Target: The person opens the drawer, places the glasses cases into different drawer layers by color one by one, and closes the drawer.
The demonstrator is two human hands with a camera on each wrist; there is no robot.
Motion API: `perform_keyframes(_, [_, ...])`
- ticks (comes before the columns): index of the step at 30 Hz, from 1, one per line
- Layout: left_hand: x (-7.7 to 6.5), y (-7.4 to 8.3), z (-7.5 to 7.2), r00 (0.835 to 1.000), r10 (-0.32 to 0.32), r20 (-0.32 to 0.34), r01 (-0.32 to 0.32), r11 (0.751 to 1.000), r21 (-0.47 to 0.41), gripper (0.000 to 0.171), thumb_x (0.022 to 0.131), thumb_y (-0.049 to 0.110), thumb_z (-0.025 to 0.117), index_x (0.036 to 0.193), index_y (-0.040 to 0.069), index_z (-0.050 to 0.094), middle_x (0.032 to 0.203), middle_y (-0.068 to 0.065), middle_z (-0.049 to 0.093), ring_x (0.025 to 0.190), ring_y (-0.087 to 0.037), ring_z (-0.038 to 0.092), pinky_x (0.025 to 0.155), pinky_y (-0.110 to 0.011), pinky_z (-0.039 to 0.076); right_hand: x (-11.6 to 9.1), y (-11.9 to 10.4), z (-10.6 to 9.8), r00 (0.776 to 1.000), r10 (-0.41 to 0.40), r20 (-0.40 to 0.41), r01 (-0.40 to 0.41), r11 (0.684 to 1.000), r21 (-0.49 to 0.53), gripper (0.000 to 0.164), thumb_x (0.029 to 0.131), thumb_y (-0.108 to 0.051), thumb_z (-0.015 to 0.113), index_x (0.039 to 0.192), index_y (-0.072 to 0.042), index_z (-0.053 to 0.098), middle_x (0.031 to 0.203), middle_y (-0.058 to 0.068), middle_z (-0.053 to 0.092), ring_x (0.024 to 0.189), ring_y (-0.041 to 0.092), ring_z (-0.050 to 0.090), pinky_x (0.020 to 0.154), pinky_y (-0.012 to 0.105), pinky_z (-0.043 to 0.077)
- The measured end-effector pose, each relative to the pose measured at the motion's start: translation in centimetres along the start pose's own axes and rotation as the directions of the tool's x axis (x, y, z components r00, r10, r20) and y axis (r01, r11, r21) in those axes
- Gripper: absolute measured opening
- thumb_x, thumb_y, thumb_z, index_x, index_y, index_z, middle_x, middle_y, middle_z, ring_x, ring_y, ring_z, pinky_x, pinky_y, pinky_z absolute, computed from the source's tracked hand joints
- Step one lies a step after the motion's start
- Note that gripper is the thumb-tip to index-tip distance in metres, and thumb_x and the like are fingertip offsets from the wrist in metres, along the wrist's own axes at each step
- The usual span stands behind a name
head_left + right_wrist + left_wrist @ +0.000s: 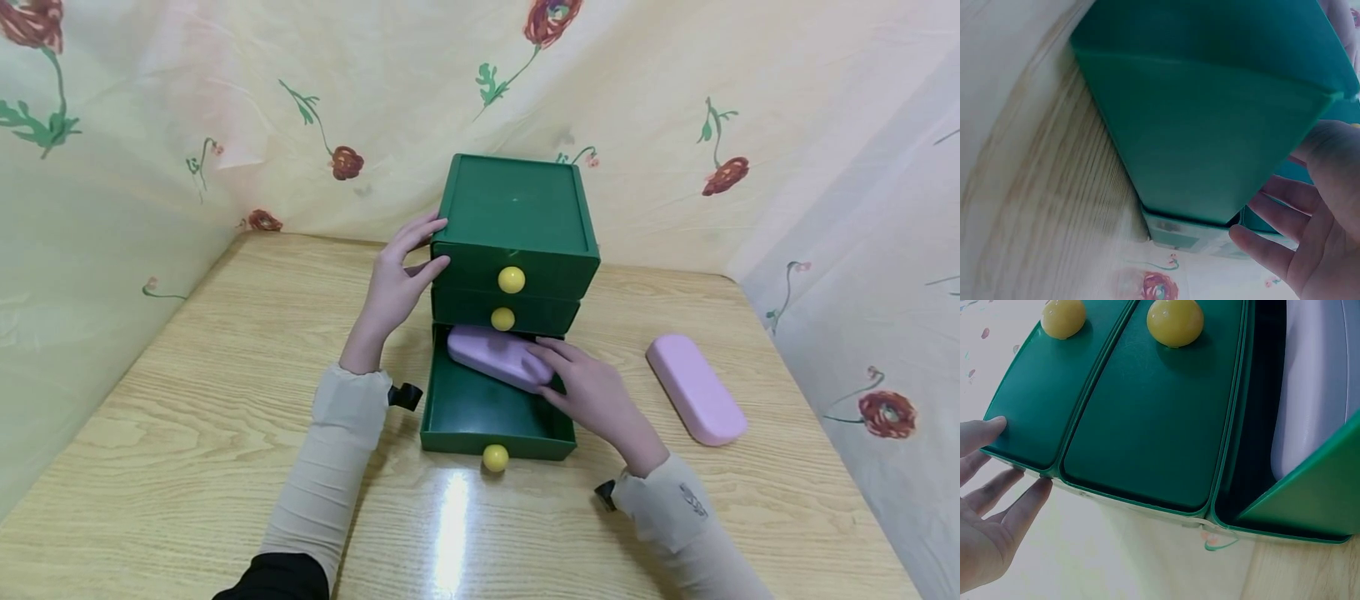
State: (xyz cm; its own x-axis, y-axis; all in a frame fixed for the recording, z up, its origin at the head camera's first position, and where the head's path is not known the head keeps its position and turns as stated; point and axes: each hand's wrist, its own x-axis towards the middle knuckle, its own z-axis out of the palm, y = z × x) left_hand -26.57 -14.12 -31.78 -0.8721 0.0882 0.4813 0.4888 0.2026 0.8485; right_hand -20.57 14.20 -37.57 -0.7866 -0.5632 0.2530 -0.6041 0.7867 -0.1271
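Note:
A green drawer cabinet with yellow round knobs stands at the centre of the table, its bottom drawer pulled out. Inside that drawer, towards the back, lies a light purple glasses case, slanted with its right end nearer the front. My right hand reaches over the drawer's right wall and holds the case's right end between thumb and fingers. With thumb on the front of the top drawer and fingers along the side, my left hand rests on the cabinet's upper left edge, fingers fairly straight.
A second light purple glasses case lies on the wooden table to the right of the cabinet. The upper two drawers are closed. A flowered cloth hangs behind and at both sides of the table.

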Motion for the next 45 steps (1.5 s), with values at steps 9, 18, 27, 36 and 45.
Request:
perform_keyframes(9, [-0.1, 0.1, 0.0, 1.000, -0.004, 0.000, 0.004, 1.000, -0.001, 0.044, 0.093, 0.010, 0.064, 0.136, 0.007, 0.055, 0.151, -0.006, 0.043, 0.129, -0.028, 0.050, 0.096, -0.048, 0.053, -1.0, 0.7, -0.5, 0.998, 0.056, 0.016, -0.056, 0.998, 0.021, 0.054, 0.083, -0.025, 0.077, 0.133, -0.013, 0.058, 0.138, 0.013, 0.056, 0.108, 0.032, 0.065, 0.057, 0.035, 0.056])
perform_keyframes(18, [-0.1, -0.1, -0.1, 1.000, -0.013, 0.004, 0.013, 1.000, 0.000, 0.044, 0.093, 0.010, 0.063, 0.137, 0.007, 0.055, 0.151, -0.005, 0.043, 0.130, -0.028, 0.049, 0.098, -0.049, 0.052, -1.7, 1.7, -0.9, 0.992, 0.118, 0.037, -0.119, 0.992, 0.040, 0.058, 0.085, -0.030, 0.075, 0.136, -0.012, 0.055, 0.139, 0.013, 0.055, 0.115, 0.034, 0.062, 0.068, 0.041, 0.058])
perform_keyframes(27, [-0.1, 0.0, -0.1, 1.000, -0.002, 0.001, 0.002, 1.000, 0.001, 0.044, 0.093, 0.011, 0.063, 0.137, 0.008, 0.055, 0.151, -0.006, 0.043, 0.129, -0.027, 0.050, 0.097, -0.048, 0.053, -2.0, 2.1, -1.3, 0.989, 0.142, 0.031, -0.144, 0.988, 0.052, 0.061, 0.084, -0.030, 0.076, 0.138, -0.012, 0.053, 0.139, 0.015, 0.055, 0.115, 0.035, 0.062, 0.082, 0.047, 0.057])
perform_keyframes(36, [0.0, 0.0, 0.0, 1.000, -0.006, 0.007, 0.006, 1.000, -0.014, 0.044, 0.093, 0.010, 0.063, 0.137, 0.007, 0.055, 0.151, -0.006, 0.043, 0.131, -0.027, 0.048, 0.098, -0.047, 0.052, -2.4, 2.7, -1.8, 0.986, 0.169, -0.006, -0.168, 0.986, 0.018, 0.060, 0.084, -0.032, 0.076, 0.138, -0.015, 0.054, 0.137, 0.013, 0.056, 0.088, 0.029, 0.069, 0.043, 0.024, 0.042])
perform_keyframes(45, [0.0, -0.2, 0.0, 1.000, 0.005, 0.001, -0.005, 1.000, -0.007, 0.045, 0.093, 0.011, 0.064, 0.137, 0.008, 0.055, 0.150, -0.005, 0.044, 0.129, -0.026, 0.049, 0.097, -0.048, 0.052, -3.1, 3.6, -1.9, 0.982, 0.185, -0.045, -0.186, 0.982, -0.024, 0.062, 0.082, -0.032, 0.077, 0.137, -0.013, 0.054, 0.135, 0.015, 0.058, 0.103, 0.033, 0.066, 0.054, 0.034, 0.054])
